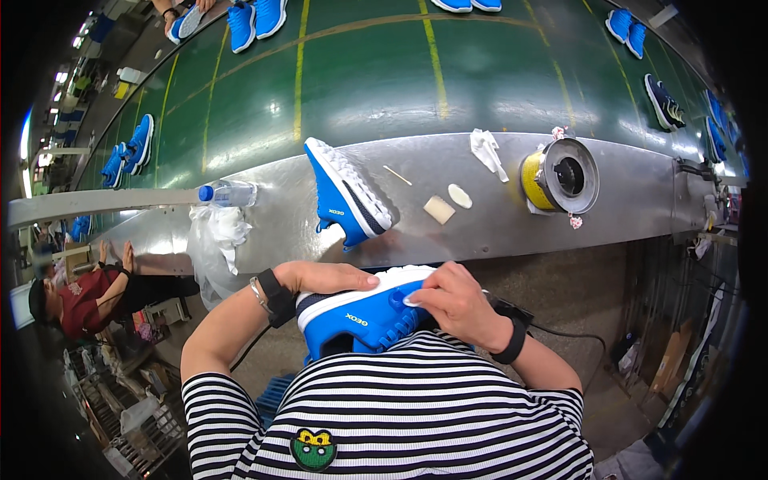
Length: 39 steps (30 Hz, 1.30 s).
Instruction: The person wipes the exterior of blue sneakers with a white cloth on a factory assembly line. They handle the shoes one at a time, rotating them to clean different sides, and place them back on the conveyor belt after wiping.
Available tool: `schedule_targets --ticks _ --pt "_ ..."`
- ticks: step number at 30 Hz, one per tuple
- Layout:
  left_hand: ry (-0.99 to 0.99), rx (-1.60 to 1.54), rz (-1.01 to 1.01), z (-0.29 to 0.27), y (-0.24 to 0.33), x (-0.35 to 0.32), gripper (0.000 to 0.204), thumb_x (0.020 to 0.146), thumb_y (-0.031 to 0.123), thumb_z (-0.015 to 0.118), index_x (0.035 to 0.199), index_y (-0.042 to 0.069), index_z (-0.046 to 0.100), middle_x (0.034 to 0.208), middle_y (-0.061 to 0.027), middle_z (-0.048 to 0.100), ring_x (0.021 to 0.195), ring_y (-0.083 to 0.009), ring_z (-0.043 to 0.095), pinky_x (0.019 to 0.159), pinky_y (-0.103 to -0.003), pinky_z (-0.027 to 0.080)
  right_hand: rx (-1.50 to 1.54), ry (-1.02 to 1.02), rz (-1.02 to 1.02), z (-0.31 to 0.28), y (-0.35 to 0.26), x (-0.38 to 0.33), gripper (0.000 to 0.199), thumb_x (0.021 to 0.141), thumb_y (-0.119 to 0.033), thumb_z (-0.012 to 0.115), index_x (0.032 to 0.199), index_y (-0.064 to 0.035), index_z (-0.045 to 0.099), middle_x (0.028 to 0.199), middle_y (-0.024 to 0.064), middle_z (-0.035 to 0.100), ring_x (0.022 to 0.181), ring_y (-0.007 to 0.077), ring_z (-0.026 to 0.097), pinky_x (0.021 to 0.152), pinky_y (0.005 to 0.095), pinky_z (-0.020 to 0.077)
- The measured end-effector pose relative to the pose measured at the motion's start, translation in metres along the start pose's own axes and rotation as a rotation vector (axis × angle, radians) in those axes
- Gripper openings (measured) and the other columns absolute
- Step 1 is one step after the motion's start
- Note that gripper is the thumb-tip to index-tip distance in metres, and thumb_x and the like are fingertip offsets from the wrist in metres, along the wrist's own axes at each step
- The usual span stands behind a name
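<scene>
A blue sneaker [364, 318] with a white sole is held tilted against my body, its sole edge turned up and away from me. My left hand [330, 278] grips it by the heel end, thumb along the sole edge. At the toe end my right hand [462, 306] has its fingers pinched together against the blue upper. A small white bit shows at those fingertips; I cannot make out what it is. The matching blue sneaker [340, 198] lies on its side on the metal ledge [280, 180] ahead, sole facing right.
On the ledge are a thin stick [398, 175], a beige block [439, 210], a white oval piece [460, 196], crumpled tissue [488, 154], a yellow can [534, 181] and a clear bottle [232, 194]. Beyond runs a green conveyor [368, 88] carrying more shoes. Another person [84, 300] is at left.
</scene>
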<state>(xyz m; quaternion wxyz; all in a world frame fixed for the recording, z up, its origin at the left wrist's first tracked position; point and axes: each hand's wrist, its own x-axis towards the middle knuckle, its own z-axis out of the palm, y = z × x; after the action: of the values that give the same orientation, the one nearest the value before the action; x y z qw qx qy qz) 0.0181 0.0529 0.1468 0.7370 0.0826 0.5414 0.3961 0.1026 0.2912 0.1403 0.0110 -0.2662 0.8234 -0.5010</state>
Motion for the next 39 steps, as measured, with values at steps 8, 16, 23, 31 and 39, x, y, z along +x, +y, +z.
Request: schedule_targets --ticks 8,16,23,31,39 --pt "0.009 0.066 0.043 0.003 -0.008 -0.001 0.064 0.090 0.051 0.033 0.126 -0.001 0.041 0.124 -0.0160 0.047 0.112 -0.0226 0.046 0.096 -0.030 0.034 0.020 -0.050 -0.058 0.013 -0.005 0.013 0.012 0.069 -0.004 0.061 0.078 -0.0118 0.063 0.071 0.0017 0.049 0.069 0.0184 0.046 0.064 0.0304 0.0322" --pt "0.057 0.033 0.060 0.006 -0.013 -0.005 0.062 0.090 0.049 0.035 0.124 -0.002 0.043 0.120 -0.0149 0.050 0.109 -0.0196 0.047 0.094 -0.029 0.035 0.047 -0.064 -0.121 0.022 -0.010 0.028 0.013 0.068 -0.004 0.060 0.078 -0.0118 0.062 0.069 0.0011 0.047 0.069 0.0187 0.045 0.065 0.0309 0.0306" --pt "0.064 0.076 0.059 0.003 -0.016 -0.006 0.064 0.088 0.053 0.035 0.126 0.001 0.042 0.122 -0.0164 0.049 0.111 -0.0231 0.047 0.096 -0.030 0.034 0.145 -0.128 -0.113 0.022 -0.008 0.025 0.015 0.068 -0.004 0.062 0.079 -0.0141 0.063 0.072 -0.0023 0.051 0.073 0.0162 0.045 0.069 0.0312 0.0302" --pt "0.099 0.064 0.050 0.003 -0.022 -0.008 0.058 0.091 0.047 0.034 0.123 -0.001 0.044 0.117 -0.0134 0.052 0.106 -0.0182 0.048 0.093 -0.029 0.036 0.031 -0.211 -0.129 0.007 0.000 0.024 0.018 0.065 -0.005 0.063 0.080 -0.0147 0.063 0.073 -0.0028 0.050 0.078 0.0181 0.045 0.075 0.0332 0.0318" --pt "0.104 0.024 0.097 0.009 -0.025 -0.019 0.062 0.090 0.050 0.032 0.125 0.000 0.043 0.121 -0.0170 0.049 0.110 -0.0226 0.048 0.094 -0.030 0.036 -0.051 -0.116 -0.093 0.013 -0.003 0.020 0.019 0.066 -0.003 0.060 0.081 -0.0141 0.063 0.071 -0.0010 0.048 0.078 0.0197 0.046 0.076 0.0351 0.0324"
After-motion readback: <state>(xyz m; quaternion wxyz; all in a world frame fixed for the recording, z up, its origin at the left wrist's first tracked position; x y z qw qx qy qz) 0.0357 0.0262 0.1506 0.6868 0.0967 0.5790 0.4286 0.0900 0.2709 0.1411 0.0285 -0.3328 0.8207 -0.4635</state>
